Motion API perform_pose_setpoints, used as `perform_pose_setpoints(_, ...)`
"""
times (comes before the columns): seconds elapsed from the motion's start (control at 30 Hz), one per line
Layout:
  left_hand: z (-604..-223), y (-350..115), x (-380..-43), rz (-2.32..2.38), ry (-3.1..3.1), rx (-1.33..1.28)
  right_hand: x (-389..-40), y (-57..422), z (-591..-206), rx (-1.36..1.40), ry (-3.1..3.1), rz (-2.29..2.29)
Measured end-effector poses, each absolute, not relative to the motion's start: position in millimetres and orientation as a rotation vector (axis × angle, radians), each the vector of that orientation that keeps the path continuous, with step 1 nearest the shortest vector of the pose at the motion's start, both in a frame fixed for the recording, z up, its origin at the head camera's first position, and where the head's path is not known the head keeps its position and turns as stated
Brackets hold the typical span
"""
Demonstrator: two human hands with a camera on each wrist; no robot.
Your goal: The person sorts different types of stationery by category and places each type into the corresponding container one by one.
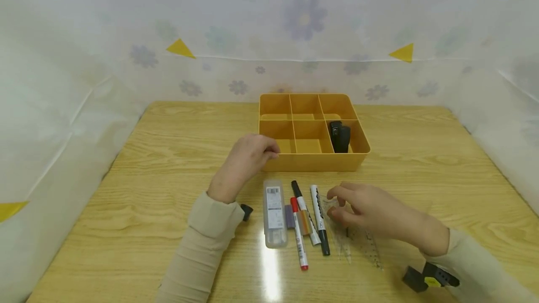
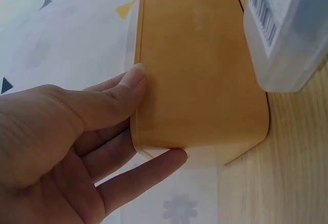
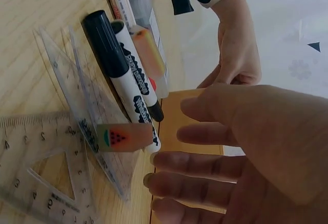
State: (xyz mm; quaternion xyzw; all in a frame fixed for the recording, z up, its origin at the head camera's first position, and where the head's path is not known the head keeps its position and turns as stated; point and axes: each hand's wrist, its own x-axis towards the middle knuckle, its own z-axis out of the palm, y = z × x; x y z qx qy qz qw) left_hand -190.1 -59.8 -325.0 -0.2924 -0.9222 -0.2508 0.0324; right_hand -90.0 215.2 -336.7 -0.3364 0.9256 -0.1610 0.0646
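At the front left corner of the yellow divided box (image 1: 313,163), my left hand (image 1: 247,160) pinches the rim. The left wrist view has the thumb against the box's front wall (image 2: 200,70) and the other fingers around the far side. My right hand (image 1: 372,209) hovers with loosely extended fingers over clear set squares (image 1: 372,251), holding nothing. Close to its fingertips in the right wrist view are a small eraser with a watermelon print (image 3: 123,138) and a black-capped white marker (image 3: 128,85). Inside the box's front right compartment stands a black stapler (image 1: 342,138).
In front of the box lie a clear plastic case (image 1: 275,214) with a label, a red-capped marker (image 1: 298,233) and a second black-capped marker (image 1: 296,188). An orange eraser (image 1: 303,222) and a purple block (image 1: 289,216) sit among them. A flowered sheet (image 1: 303,18) surrounds the wooden table (image 1: 189,130).
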Motion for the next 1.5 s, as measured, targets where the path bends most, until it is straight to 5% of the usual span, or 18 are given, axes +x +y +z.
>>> perform_pose_setpoints(1.5, -325, -58, -190, -0.735, -2.847, -0.872, -89, 208, -332, -0.981, 2.69, -0.348)
